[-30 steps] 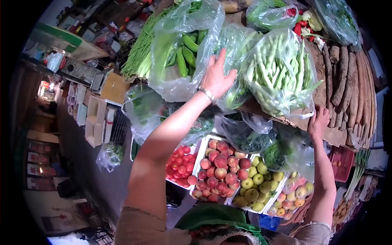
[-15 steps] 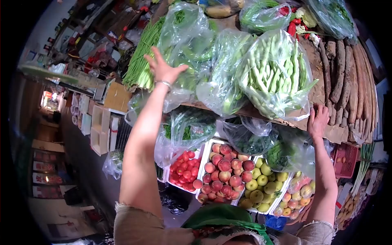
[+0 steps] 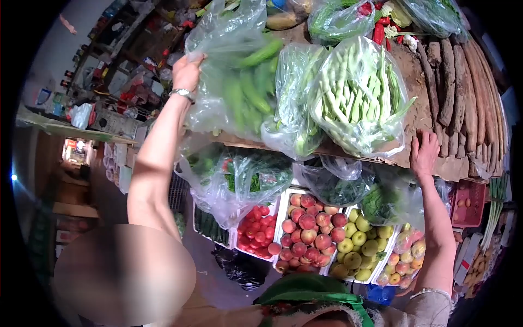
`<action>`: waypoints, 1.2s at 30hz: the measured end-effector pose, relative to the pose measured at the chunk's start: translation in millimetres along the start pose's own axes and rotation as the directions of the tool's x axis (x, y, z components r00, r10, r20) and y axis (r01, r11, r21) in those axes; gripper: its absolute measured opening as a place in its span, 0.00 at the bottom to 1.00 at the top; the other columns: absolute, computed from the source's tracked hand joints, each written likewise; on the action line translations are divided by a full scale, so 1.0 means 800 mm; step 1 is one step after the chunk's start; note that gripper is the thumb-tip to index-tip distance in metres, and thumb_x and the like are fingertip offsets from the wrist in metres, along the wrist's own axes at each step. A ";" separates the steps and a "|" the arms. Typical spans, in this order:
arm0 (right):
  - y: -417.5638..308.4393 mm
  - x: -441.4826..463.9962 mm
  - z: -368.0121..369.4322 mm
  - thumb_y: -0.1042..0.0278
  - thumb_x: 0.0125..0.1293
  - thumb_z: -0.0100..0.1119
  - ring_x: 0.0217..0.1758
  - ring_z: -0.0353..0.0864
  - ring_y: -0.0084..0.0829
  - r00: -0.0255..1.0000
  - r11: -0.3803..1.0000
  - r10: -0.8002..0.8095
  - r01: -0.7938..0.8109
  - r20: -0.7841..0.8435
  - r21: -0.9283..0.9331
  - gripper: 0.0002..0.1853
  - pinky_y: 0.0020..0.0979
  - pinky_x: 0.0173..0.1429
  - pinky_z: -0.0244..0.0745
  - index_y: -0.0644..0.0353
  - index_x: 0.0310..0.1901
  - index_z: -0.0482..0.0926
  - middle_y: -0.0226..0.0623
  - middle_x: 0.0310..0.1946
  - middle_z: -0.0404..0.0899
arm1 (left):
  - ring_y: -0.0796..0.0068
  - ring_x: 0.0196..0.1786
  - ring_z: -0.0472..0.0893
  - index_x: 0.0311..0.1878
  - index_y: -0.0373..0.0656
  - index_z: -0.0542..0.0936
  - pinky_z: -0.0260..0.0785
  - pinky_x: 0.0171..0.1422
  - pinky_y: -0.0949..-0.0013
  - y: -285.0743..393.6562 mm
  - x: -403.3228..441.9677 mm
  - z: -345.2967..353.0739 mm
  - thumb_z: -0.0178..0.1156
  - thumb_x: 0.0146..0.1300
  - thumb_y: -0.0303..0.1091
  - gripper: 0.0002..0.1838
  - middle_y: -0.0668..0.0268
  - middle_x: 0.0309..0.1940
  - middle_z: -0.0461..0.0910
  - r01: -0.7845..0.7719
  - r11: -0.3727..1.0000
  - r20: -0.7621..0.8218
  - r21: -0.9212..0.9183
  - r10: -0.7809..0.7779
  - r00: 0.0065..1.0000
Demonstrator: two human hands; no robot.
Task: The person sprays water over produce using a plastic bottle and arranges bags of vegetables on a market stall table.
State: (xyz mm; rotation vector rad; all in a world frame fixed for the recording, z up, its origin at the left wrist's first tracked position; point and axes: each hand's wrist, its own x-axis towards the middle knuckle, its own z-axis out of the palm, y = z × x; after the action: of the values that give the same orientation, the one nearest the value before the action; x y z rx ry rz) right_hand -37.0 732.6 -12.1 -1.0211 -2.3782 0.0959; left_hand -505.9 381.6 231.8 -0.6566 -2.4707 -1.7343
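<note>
My left hand (image 3: 187,73) is closed on the left edge of a clear plastic bag (image 3: 210,103), pulling it taut. Long green vegetables (image 3: 250,90) show through the plastic, blurred; I cannot tell their kind. My right hand (image 3: 425,153) lies on the front edge of the cardboard (image 3: 400,159), fingers stretched out flat, holding nothing. Between the hands lie a bag of green beans (image 3: 359,90) and a narrower bag of greens (image 3: 297,92). Long brown roots (image 3: 463,98) lie just beyond my right hand.
Below the cardboard stand crates of tomatoes (image 3: 256,231), peaches (image 3: 308,234), green-yellow fruit (image 3: 359,245) and bagged fruit (image 3: 402,259). Bagged greens (image 3: 245,174) hang over the tomatoes. Red peppers (image 3: 378,32) lie at the back. Cluttered shelves (image 3: 125,54) stand at the left.
My spread left hand has moved left and closed on the plastic bag, which is now stretched over the bundle of thin green stalks. My right hand stays on the cardboard edge.
</note>
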 end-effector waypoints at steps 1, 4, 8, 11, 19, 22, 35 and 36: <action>0.002 -0.001 0.001 0.60 0.66 0.52 0.52 0.67 0.44 1.000 1.000 0.002 -0.002 0.000 -0.001 0.14 0.42 0.56 0.60 0.54 0.51 0.72 0.42 0.45 0.67 | 0.84 0.32 0.75 0.39 0.39 0.83 0.66 0.38 0.77 0.017 -0.004 -0.006 0.60 0.62 0.29 0.06 0.72 0.31 0.81 -0.039 0.999 0.029 0.002 0.039 0.999; 0.006 0.000 0.004 0.60 0.66 0.52 0.52 0.67 0.44 1.000 1.000 0.000 0.000 0.001 -0.009 0.15 0.42 0.56 0.60 0.54 0.51 0.71 0.42 0.46 0.67 | 0.83 0.33 0.76 0.38 0.39 0.82 0.66 0.40 0.78 0.050 -0.016 -0.026 0.61 0.61 0.29 0.05 0.72 0.32 0.82 -0.049 0.994 0.053 -0.100 0.055 0.997; 0.014 -0.003 0.013 0.60 0.66 0.52 0.52 0.68 0.44 1.000 1.000 -0.010 0.010 -0.008 -0.004 0.14 0.42 0.56 0.60 0.53 0.51 0.72 0.42 0.46 0.68 | 0.82 0.33 0.78 0.38 0.39 0.82 0.67 0.40 0.79 0.099 -0.062 -0.072 0.63 0.60 0.30 0.05 0.71 0.31 0.82 -0.055 0.995 0.046 -0.087 0.059 0.997; 0.021 -0.001 0.018 0.58 0.67 0.51 0.53 0.68 0.44 1.000 1.000 -0.022 0.022 -0.009 -0.008 0.15 0.43 0.56 0.61 0.53 0.51 0.72 0.42 0.46 0.69 | 0.81 0.35 0.78 0.39 0.39 0.82 0.68 0.42 0.77 0.119 -0.119 -0.137 0.60 0.62 0.31 0.06 0.70 0.31 0.81 -0.031 0.997 0.050 0.068 0.027 0.998; 0.024 -0.002 0.028 0.49 0.70 0.46 0.56 0.69 0.46 0.999 0.998 -0.024 0.026 0.041 -0.064 0.20 0.46 0.56 0.63 0.51 0.55 0.72 0.44 0.50 0.70 | 0.79 0.40 0.78 0.41 0.38 0.80 0.68 0.48 0.74 0.147 -0.399 -0.206 0.60 0.61 0.29 0.08 0.67 0.35 0.82 0.210 0.973 -0.088 0.093 -0.202 0.975; 0.041 0.007 0.041 0.43 0.70 0.43 0.59 0.69 0.47 0.996 0.999 -0.027 0.030 0.089 -0.034 0.24 0.47 0.60 0.63 0.49 0.59 0.71 0.46 0.54 0.70 | 0.79 0.40 0.77 0.41 0.38 0.80 0.67 0.50 0.75 0.149 -0.497 -0.223 0.62 0.59 0.29 0.08 0.67 0.35 0.81 0.338 0.935 -0.135 0.109 -0.323 0.937; 0.033 -0.316 -0.086 0.60 0.67 0.52 0.54 0.73 0.45 0.905 0.771 0.054 -0.306 0.422 0.559 0.20 0.41 0.58 0.68 0.64 0.55 0.73 0.52 0.48 0.74 | 0.77 0.40 0.73 0.43 0.36 0.76 0.65 0.48 0.73 0.094 -0.738 -0.266 0.60 0.59 0.28 0.11 0.67 0.38 0.76 0.415 0.882 0.105 0.221 -0.445 0.889; 0.036 -0.377 -0.093 0.62 0.67 0.50 0.50 0.74 0.48 0.874 0.659 0.039 -0.387 0.484 0.645 0.18 0.43 0.56 0.69 0.65 0.53 0.73 0.52 0.45 0.75 | 0.74 0.42 0.72 0.45 0.36 0.75 0.64 0.49 0.71 0.079 -0.737 -0.259 0.61 0.57 0.30 0.14 0.66 0.40 0.75 0.395 0.889 0.221 0.234 -0.444 0.868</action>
State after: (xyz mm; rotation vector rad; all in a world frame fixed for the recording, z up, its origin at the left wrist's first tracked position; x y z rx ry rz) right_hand 189.5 534.8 -94.0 -0.9161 -2.1929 1.3945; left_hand 12.2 27.8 199.0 -0.3720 -3.1137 -1.5907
